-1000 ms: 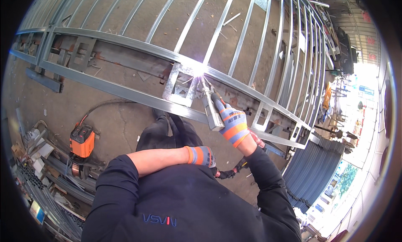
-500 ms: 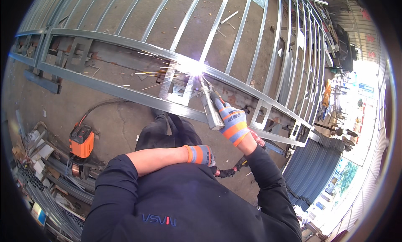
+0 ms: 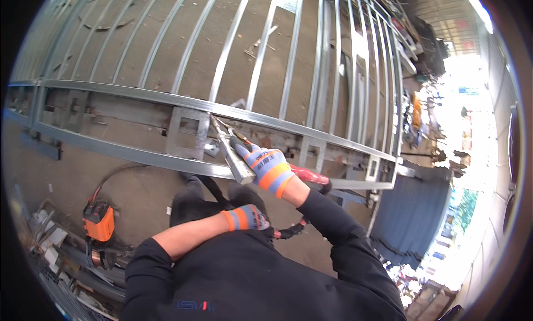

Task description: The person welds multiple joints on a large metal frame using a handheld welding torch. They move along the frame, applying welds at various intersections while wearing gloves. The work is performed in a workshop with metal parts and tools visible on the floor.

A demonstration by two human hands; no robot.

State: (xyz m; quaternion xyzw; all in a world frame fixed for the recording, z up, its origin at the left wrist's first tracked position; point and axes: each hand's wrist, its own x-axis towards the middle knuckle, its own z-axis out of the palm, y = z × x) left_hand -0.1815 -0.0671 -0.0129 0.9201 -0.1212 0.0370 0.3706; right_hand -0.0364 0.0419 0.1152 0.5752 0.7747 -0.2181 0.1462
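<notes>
My right hand (image 3: 272,171), in a grey and orange glove, is closed around a welding torch (image 3: 309,176) with a red handle. Along the nozzle, beside my fingers, runs a silver metal piece (image 3: 237,161); how it joins the torch is hidden. The torch tip points at the upper rail of a metal frame (image 3: 244,111), near a flat rectangular bracket (image 3: 187,117) set between two rails. No arc shows. My left hand (image 3: 247,217), gloved alike, is held across my body, its fingers curled at the black and red torch cable (image 3: 290,231).
An orange machine with a black top (image 3: 99,220) stands on the floor at left, near a copper-coloured wire spool (image 3: 99,258). Metal lengths and scraps (image 3: 83,271) lie at lower left. Dark corrugated sheets (image 3: 411,215) are at right. Parallel bars (image 3: 225,46) stretch away beyond the rail.
The bright arc and flying sparks have gone out. The view has shifted, so the frame and my hands appear further left. My right hand still grips the torch.
</notes>
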